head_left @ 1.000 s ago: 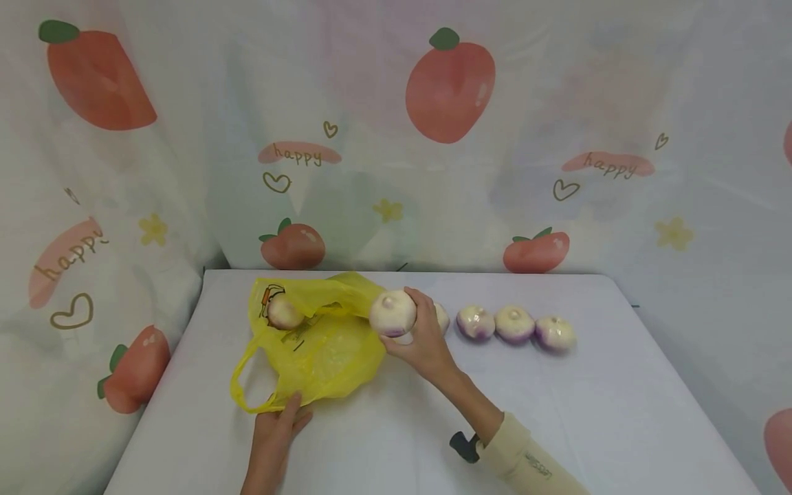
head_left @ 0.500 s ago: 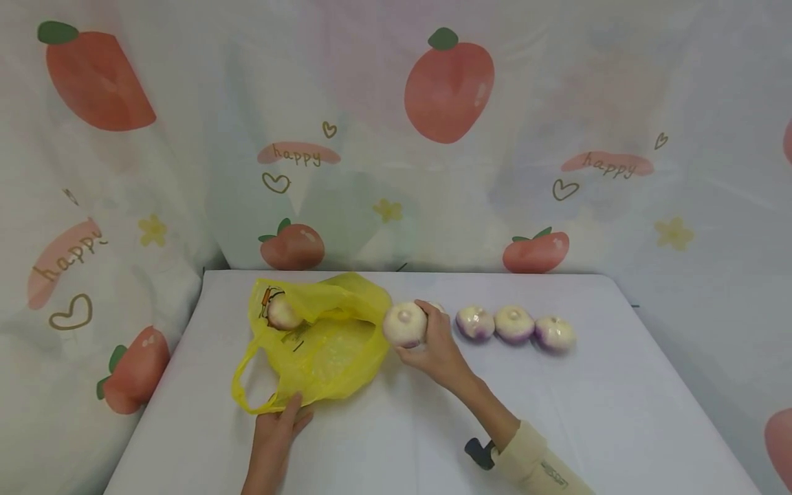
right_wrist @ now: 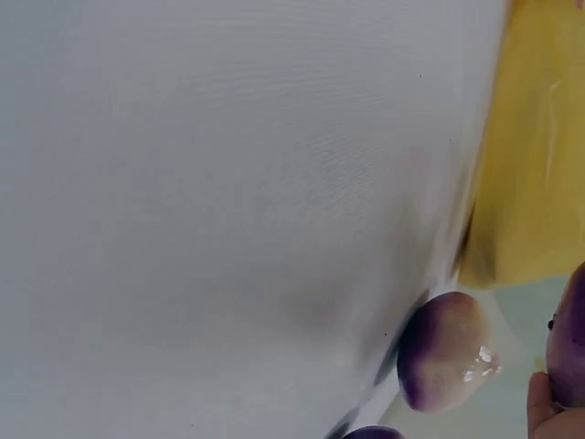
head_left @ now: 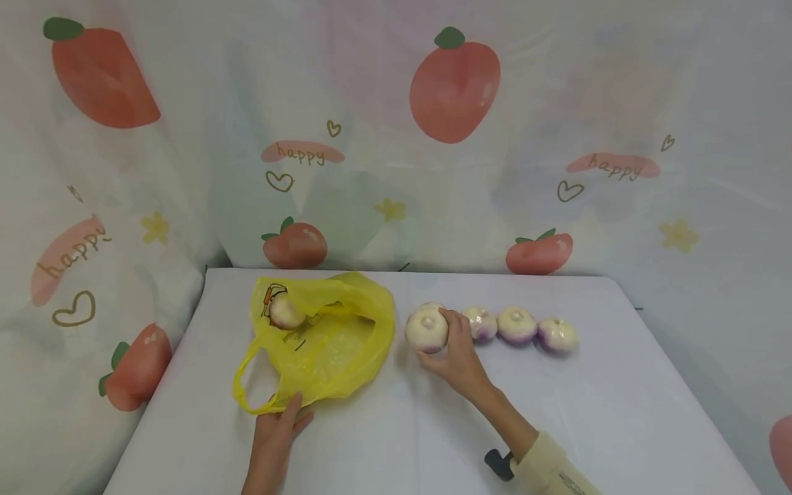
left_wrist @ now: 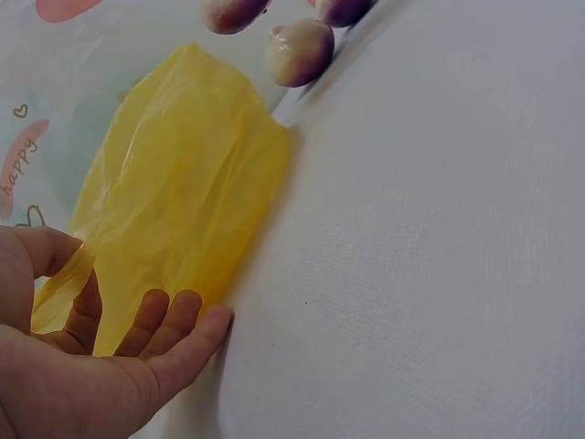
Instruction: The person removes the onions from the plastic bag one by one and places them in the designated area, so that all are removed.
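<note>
Ok, your L hand (head_left: 274,436) pinches the yellow bag (head_left: 365,292); your R hand (head_left: 458,361) grips a turnip (head_left: 427,331) just right of it. Loose grip cd drop the turnip; low swing cd knock the other turnips (head_left: 517,326).

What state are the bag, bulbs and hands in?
Yellow plastic bag: slack, mouth open.
Left hand: pinching bag's near edge.
Held white-purple bulb: off table.
Right hand: gripping that bulb.
Bulb at bag's far-left end: partly covered.
Bulb row: on table; leftmost bulb mostly hidden in head view.
</note>
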The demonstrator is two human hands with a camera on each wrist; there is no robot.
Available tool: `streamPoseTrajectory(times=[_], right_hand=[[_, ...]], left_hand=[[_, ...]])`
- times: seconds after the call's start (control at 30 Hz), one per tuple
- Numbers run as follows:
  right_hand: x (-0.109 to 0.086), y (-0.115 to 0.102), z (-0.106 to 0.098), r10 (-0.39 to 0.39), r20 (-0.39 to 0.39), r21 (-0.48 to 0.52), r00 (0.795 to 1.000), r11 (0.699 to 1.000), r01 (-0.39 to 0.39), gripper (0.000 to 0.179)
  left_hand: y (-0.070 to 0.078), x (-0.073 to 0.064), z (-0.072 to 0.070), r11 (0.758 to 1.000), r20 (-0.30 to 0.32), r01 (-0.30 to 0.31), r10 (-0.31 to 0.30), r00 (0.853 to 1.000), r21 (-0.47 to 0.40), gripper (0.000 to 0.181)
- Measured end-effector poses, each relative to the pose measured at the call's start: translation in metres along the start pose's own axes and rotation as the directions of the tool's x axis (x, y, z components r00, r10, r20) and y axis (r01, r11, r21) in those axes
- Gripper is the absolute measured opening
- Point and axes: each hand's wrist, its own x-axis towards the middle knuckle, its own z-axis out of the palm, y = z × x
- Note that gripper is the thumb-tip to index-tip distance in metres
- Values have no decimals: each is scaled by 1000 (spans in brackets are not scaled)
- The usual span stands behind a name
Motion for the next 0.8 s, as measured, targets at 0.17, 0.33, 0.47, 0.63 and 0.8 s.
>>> streamPoseTrajectory(times=[0.17,0.33,0.47,0.63,0.8], right_hand=[[-5,6,-5,2,81,-15,997,1000,-1,78],[-10,13,-9,-40,155,-73,987,996,51,78],[-13,20,-11,-90,189,-104,978,988,111,73],[-17,25,-13,-65,273,-69,960,994,87,71],[-19,25,-15,-34,327,-23,945,999,44,74]], left_hand=[[-2,1,0,1000,-1,-3,3,1000,1,57],[-2,0,1,1000,6,-12,12,1000,2,55],[-2,-1,1,1000,-1,-12,12,1000,5,54],[-1,-2,1,1000,-8,-19,19,1000,15,52],[-1,-1,1,999,-11,-20,20,1000,25,51]])
